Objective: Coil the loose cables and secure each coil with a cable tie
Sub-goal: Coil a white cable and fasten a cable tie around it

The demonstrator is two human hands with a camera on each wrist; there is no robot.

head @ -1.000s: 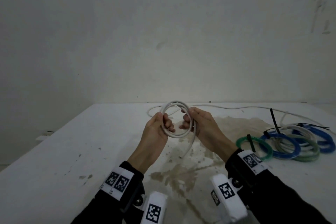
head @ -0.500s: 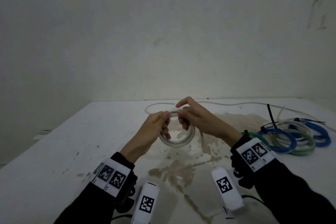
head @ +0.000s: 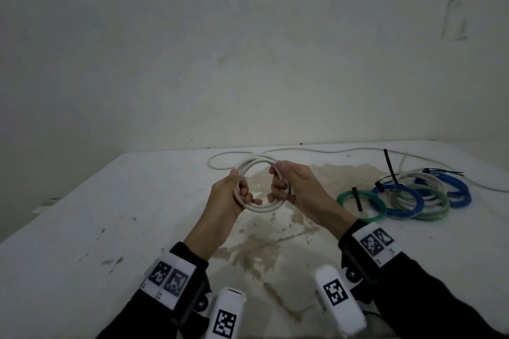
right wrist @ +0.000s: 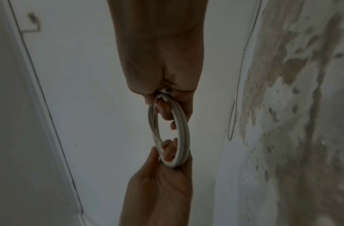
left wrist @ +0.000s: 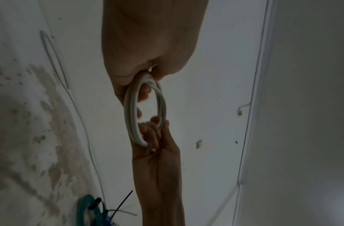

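Observation:
A white cable coil (head: 259, 208) of a few loops hangs in the air above the table between both hands. My left hand (head: 234, 195) grips its left side, fingers curled through the ring. On the opposite side my right hand (head: 286, 187) grips it the same way. The left wrist view shows the white cable coil (left wrist: 131, 113) edge-on under my left hand (left wrist: 146, 79), with the right hand (left wrist: 155, 137) beyond. In the right wrist view the white cable coil (right wrist: 180, 130) runs from my right hand (right wrist: 167, 100) to the left hand (right wrist: 167, 156). The cable's loose tail (head: 316, 149) trails along the table's far edge.
Tied coils lie at the right on the table: a green coil (head: 360, 205), blue coils (head: 396, 201) and a grey one, each with black cable ties (head: 389, 165) sticking up. A brown stain (head: 264, 242) covers the white table (head: 82, 228) under my hands. The wall stands just behind.
My right hand came down from the top of the coil to its right side. The coil now sits wider and more upright between the two hands.

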